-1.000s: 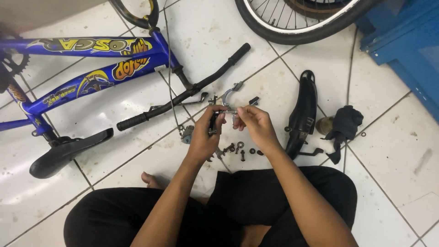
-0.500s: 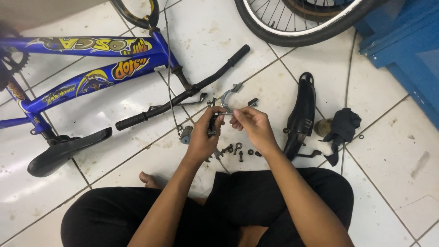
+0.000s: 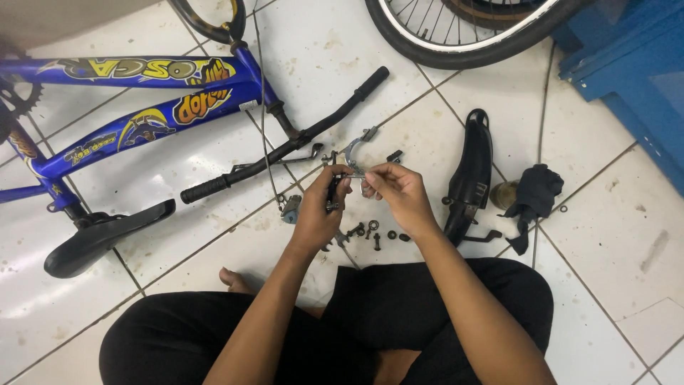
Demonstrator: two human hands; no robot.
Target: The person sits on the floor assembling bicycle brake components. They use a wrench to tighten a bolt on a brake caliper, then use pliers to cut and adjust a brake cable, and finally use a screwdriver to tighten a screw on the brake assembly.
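Observation:
I sit cross-legged on a white tiled floor. My left hand (image 3: 320,214) grips a metal bicycle brake caliper (image 3: 353,153) by its lower arm. The fingertips of my right hand (image 3: 396,192) pinch a small part at the caliper's centre bolt. Loose nuts, washers and bolts (image 3: 374,233) lie on the tile just below both hands. A brake cable (image 3: 265,128) runs from near the caliper up towards the blue bicycle frame (image 3: 142,107).
The frame lies on its side at left with black handlebar (image 3: 285,146) and black saddle (image 3: 100,239). A black mudguard (image 3: 470,175) and a dark rag (image 3: 534,196) lie to the right. A wheel (image 3: 456,36) is at top, a blue box (image 3: 627,71) at right.
My hands stay together on the caliper, with only slight shifts of the fingers. The view has drifted a little.

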